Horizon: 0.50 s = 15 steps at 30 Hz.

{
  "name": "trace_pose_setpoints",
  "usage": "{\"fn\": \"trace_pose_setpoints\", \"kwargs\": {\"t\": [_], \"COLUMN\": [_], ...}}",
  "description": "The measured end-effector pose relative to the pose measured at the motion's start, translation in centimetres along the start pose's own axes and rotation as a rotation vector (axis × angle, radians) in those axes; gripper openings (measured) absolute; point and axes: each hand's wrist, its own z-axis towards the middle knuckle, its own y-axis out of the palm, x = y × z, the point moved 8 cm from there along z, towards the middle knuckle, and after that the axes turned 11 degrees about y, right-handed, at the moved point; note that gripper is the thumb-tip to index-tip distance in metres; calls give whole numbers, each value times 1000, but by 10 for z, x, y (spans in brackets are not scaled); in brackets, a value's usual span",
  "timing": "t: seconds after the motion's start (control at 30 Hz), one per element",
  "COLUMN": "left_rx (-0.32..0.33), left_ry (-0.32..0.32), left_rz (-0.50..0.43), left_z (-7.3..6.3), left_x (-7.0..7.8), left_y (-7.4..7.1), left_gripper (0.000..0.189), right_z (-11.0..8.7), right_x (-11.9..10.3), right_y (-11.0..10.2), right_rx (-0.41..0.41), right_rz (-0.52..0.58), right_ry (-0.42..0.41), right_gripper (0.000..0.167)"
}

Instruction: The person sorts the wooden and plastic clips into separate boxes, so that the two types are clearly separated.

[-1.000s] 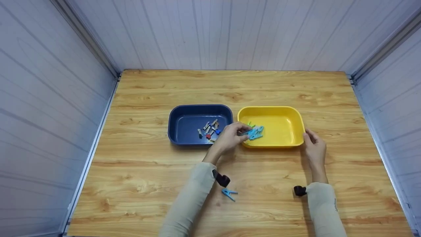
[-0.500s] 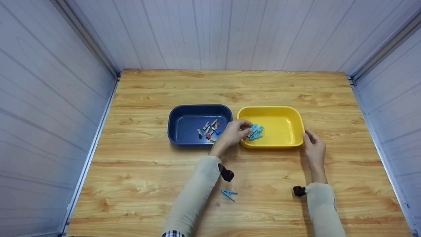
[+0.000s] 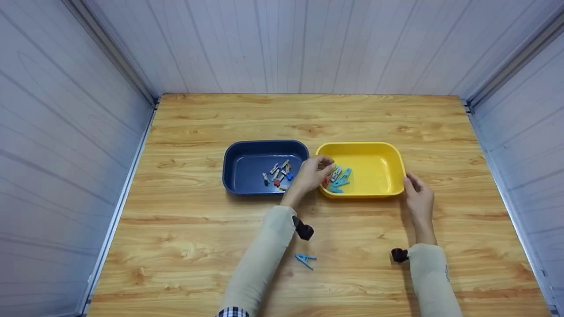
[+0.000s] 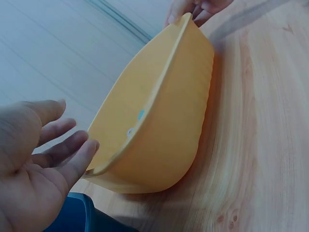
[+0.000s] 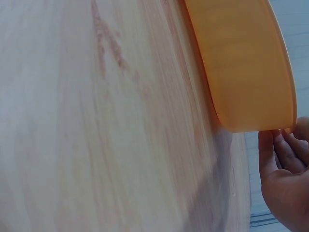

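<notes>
My left hand (image 3: pixel 310 174) is over the left rim of a yellow bin (image 3: pixel 370 165), its relaxed fingers holding nothing. In the left wrist view, a gap shows between thumb and fingers (image 4: pixel 72 157). Just beside the fingertips, several plastic clothespins (image 3: pixel 343 176) in light blue, grey and red lie at the bin's left end. My right hand (image 3: pixel 421 200) grips the opposite end of the bin; the right wrist view shows its fingers (image 5: pixel 268 152) at the rim. One more light blue clothespin (image 3: pixel 303 261) lies on the table in front.
A dark blue bin (image 3: pixel 246 169) stands left of the yellow one, a narrow gap between them. Several small wooden clothespins (image 3: pixel 276 182) with coloured decorations lie in its right half. White panel walls (image 3: pixel 273 48) enclose the wooden table (image 3: pixel 189 251) at the back and sides.
My left hand has let go of light blue clothespins, which now lie spread in the yellow bin with red and grey ones showing. The right hand keeps its grip on the bin.
</notes>
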Motion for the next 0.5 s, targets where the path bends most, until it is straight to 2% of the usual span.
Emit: {"fn": "trace_pose_setpoints", "kwargs": {"t": [0.33,0.5], "left_rx": [-67,-89], "left_ry": [41,77], "left_rz": [-67,-69], "left_z": [-14,-24], "left_x": [6,12], "left_y": [3,0], "left_gripper": [25,25], "right_z": [1,-10], "right_x": [1,-13], "right_y": [2,0], "right_rx": [-4,-13], "right_rz": [28,57], "right_ry": [28,41], "right_gripper": [39,37]}}
